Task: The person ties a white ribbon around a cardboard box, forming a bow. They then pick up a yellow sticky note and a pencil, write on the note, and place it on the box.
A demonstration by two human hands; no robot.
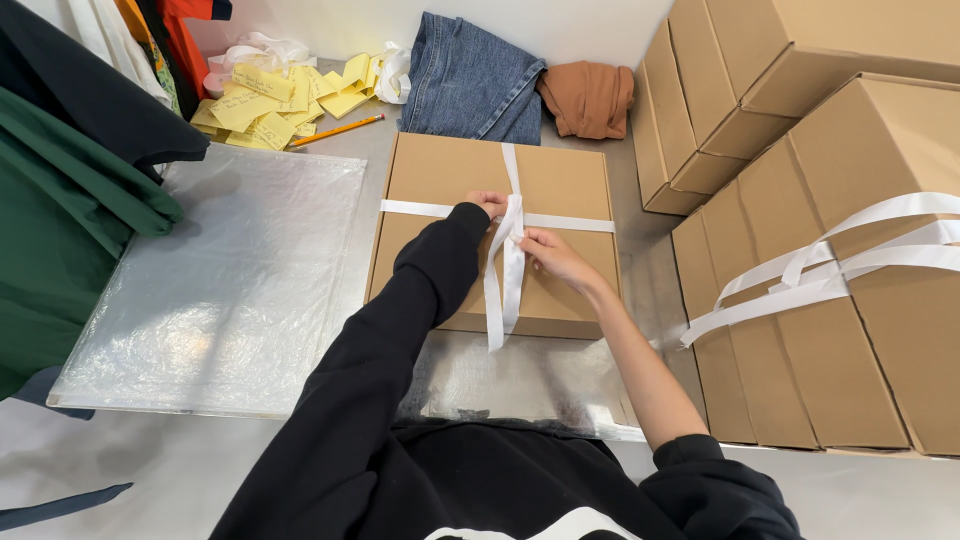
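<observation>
A flat brown cardboard box (555, 180) lies on the table in front of me, crossed by a white ribbon (420, 208). My left hand (487, 203), in a black sleeve, pinches the ribbon where the bands cross near the box's middle. My right hand (550, 255), its sleeve pushed up, grips the ribbon just to the right of the crossing. Two loose ribbon ends (503, 300) hang down over the box's near edge between my hands.
A clear plastic bag (220, 290) lies flat at the left. Yellow paper slips (270, 100) and an orange pencil (338, 130) sit at the back, beside folded jeans (470, 80) and a brown garment (590, 97). Stacked cardboard boxes (830, 330) with ribbon fill the right. Dark garments (60, 180) hang at left.
</observation>
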